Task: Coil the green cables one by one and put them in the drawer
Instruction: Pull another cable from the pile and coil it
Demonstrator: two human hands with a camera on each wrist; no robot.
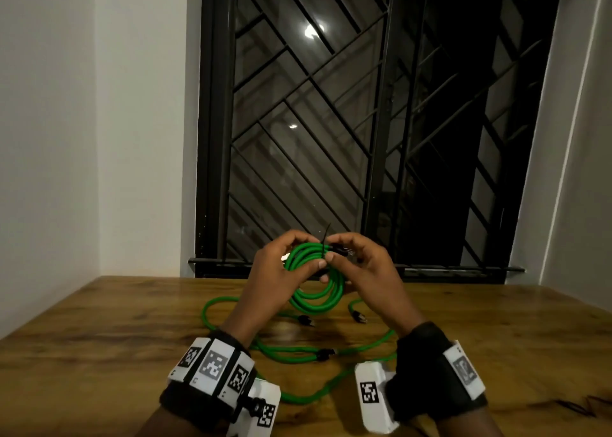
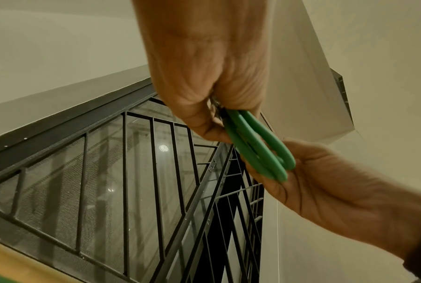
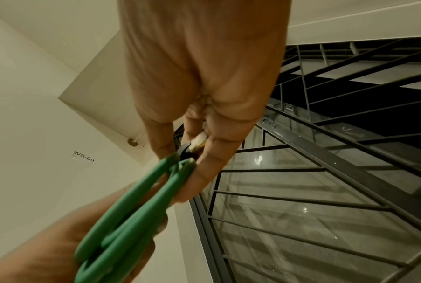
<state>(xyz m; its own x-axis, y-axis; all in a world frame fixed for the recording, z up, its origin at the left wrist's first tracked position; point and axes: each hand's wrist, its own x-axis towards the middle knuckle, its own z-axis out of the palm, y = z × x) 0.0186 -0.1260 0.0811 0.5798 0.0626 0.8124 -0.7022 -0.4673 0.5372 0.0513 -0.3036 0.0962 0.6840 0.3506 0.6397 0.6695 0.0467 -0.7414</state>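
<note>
I hold a coiled green cable (image 1: 316, 299) up above the wooden table (image 1: 99, 344), in front of the window. My left hand (image 1: 291, 261) grips the top of the coil (image 2: 260, 147), thumb across the loops. My right hand (image 1: 351, 258) pinches the coil's top (image 3: 136, 206) by its black plug end (image 3: 185, 151). A thin black tie (image 1: 325, 238) sticks up between the two hands. More green cable (image 1: 298, 354) lies loose on the table below, with black plugs (image 1: 323, 354) at the ends. No drawer is in view.
A black barred window (image 1: 364, 122) stands straight behind the table, with white walls on both sides. The loose cable loops spread across the middle of the table between my wrists. Bare wood lies to the left and right.
</note>
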